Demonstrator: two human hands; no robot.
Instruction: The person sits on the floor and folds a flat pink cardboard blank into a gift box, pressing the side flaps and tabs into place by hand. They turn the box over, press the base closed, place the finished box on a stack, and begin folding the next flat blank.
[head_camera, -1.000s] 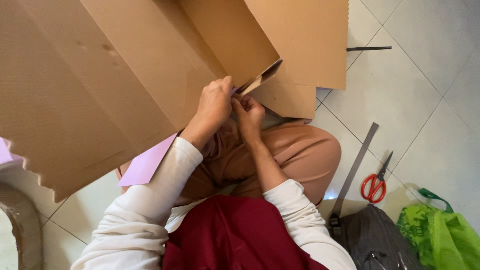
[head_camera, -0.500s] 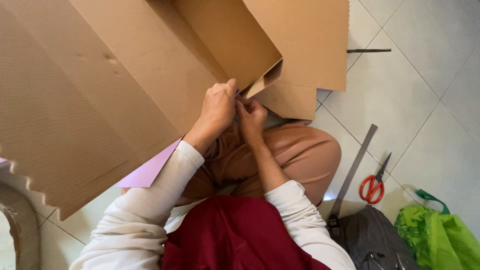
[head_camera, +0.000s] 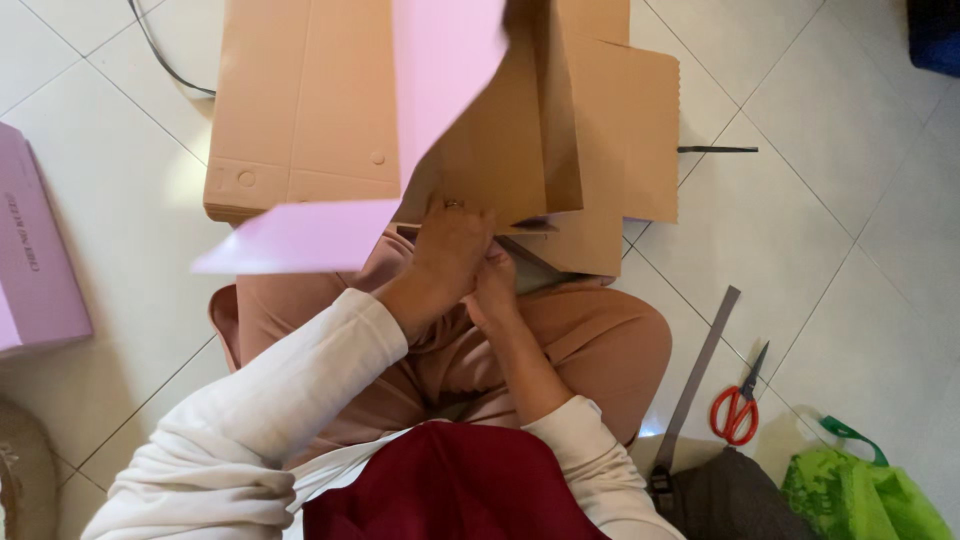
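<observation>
I sit on a tiled floor with a folded cardboard box blank (head_camera: 490, 165) raised over my lap. It is brown on one side and pink on the other, and a pink flap (head_camera: 300, 236) sticks out to the left. My left hand (head_camera: 450, 252), with a ring on one finger, grips the blank's lower edge. My right hand (head_camera: 497, 290) sits just below and right of it, pinching the same edge. Both hands touch each other. The fingertips are hidden behind the cardboard.
A stack of flat brown cardboard (head_camera: 295, 110) lies on the floor ahead. A pink box (head_camera: 35, 250) stands at the left. Right of my knee lie a grey ruler (head_camera: 700, 365), red-handled scissors (head_camera: 738, 408), a dark bag (head_camera: 735, 500) and a green bag (head_camera: 865, 495). A black cable (head_camera: 160, 55) runs at the top left.
The large brown sheet that filled the left of the view has swung up and away, showing its pink side and the floor beneath. Both hands stay at the same edge.
</observation>
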